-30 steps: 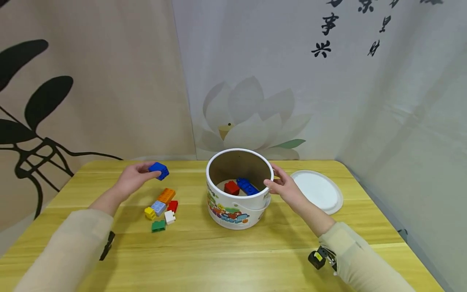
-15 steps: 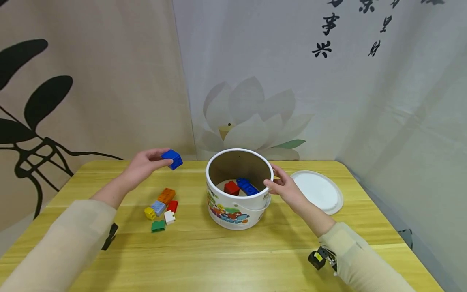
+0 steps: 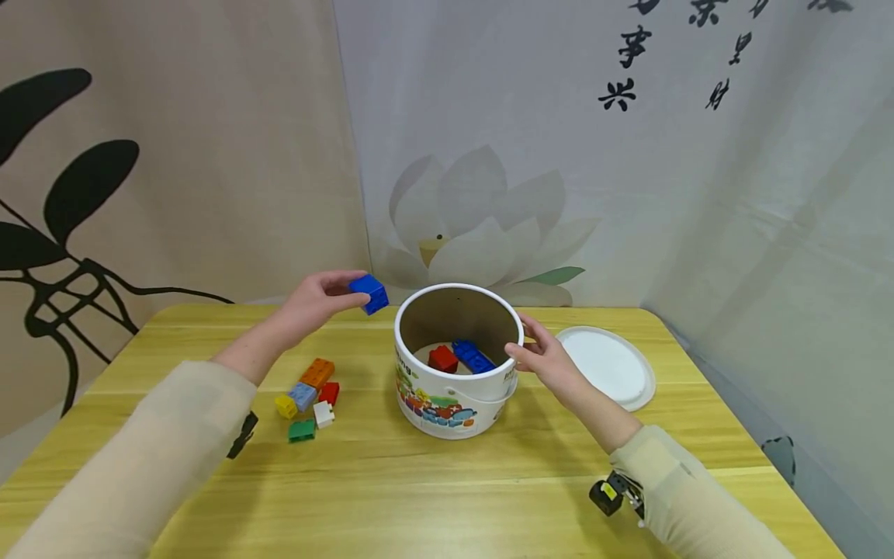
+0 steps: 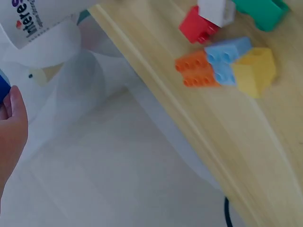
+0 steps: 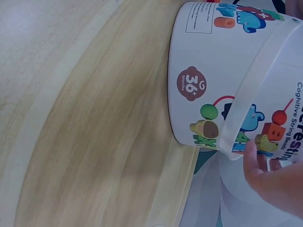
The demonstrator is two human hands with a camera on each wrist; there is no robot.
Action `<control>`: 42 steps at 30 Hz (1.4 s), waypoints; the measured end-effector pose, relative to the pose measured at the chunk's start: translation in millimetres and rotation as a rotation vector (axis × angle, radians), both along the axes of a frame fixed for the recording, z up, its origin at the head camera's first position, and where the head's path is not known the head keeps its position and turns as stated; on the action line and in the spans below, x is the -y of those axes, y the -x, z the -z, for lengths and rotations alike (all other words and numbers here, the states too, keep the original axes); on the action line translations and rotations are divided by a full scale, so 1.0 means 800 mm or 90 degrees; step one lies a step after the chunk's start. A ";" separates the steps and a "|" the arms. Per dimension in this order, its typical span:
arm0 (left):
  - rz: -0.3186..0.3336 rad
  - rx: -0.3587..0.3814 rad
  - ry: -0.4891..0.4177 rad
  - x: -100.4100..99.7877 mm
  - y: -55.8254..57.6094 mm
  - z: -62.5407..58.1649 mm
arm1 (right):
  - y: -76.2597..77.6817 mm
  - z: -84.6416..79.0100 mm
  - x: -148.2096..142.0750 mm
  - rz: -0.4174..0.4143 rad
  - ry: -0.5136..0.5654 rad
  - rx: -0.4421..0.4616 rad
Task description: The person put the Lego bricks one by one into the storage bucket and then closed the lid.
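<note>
In the head view my left hand (image 3: 321, 301) pinches a blue building block (image 3: 369, 293) between thumb and fingers. It is held in the air just left of a white bucket (image 3: 436, 423). A red block (image 3: 443, 359) and a longer blue block (image 3: 472, 357) lie inside the bucket. My right hand (image 3: 548, 359) grips the bucket's right rim, with the thumb at the near side. The right wrist view shows the bucket's printed wall (image 5: 213, 61) and that hand's fingers against it. Only part of the left hand (image 4: 13, 125) and the held block (image 4: 4, 86) appears in the left wrist view.
Loose blocks lie left of the bucket on the wooden table (image 3: 419, 497): orange (image 3: 317, 373), light blue (image 3: 303, 396), yellow (image 3: 285, 406), red (image 3: 329, 393), white (image 3: 323, 414) and green (image 3: 302, 431). A white round lid (image 3: 608, 365) rests at the right. A printed curtain (image 3: 489, 116) hangs behind.
My left hand has carried the blue block up and to the right, from above the loose blocks to near the bucket. The right hand and the bucket have stayed in place.
</note>
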State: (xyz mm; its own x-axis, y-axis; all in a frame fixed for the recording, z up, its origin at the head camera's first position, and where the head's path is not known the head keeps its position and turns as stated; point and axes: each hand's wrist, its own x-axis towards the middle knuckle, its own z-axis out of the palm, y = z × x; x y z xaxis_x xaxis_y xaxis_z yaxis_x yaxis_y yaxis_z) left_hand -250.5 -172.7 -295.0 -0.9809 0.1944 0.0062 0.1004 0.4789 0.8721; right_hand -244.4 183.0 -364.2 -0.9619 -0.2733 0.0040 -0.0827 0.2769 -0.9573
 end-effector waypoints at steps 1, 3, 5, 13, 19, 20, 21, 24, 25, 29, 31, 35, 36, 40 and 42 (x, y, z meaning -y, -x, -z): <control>0.006 -0.003 -0.003 -0.004 0.001 -0.001 | 0.000 0.000 0.000 0.001 0.001 0.001; 0.020 -0.004 -0.012 -0.013 0.005 -0.001 | -0.001 0.000 0.000 0.001 0.003 0.001; 0.034 -0.008 -0.019 -0.022 0.008 -0.001 | -0.001 0.000 0.000 0.002 0.005 0.001; 0.083 -0.015 -0.019 -0.063 0.013 0.000 | -0.001 0.000 0.002 0.000 0.005 0.001; 0.129 -0.021 0.000 -0.083 0.008 0.004 | -0.001 0.000 0.003 0.002 0.005 0.003; 0.138 -0.027 0.003 -0.085 0.007 0.005 | -0.001 0.000 0.003 0.002 0.005 0.003; 0.147 -0.033 0.002 -0.087 0.006 0.006 | -0.001 0.000 0.004 0.002 0.007 0.004; 0.158 -0.055 -0.013 -0.089 0.005 0.008 | -0.002 0.000 0.004 0.001 0.011 0.004; 0.155 -0.065 -0.019 -0.087 0.006 0.008 | -0.002 0.000 0.003 0.002 0.012 0.004; 0.109 -0.092 -0.030 -0.066 0.006 0.010 | -0.003 0.000 0.002 -0.002 0.011 0.003; 0.084 -0.094 -0.022 -0.049 0.006 0.014 | -0.002 0.000 0.001 -0.004 0.010 -0.001; 0.043 -0.069 0.018 -0.003 -0.003 0.031 | -0.002 0.000 0.000 -0.004 0.010 -0.003; 0.040 -0.059 0.029 0.008 -0.007 0.038 | -0.002 0.000 0.000 -0.003 0.010 -0.003; 0.024 -0.024 0.064 0.050 -0.028 0.070 | -0.002 0.001 0.000 0.000 0.010 0.002; 0.013 -0.018 0.070 0.066 -0.039 0.084 | -0.001 0.001 0.001 0.001 0.011 0.002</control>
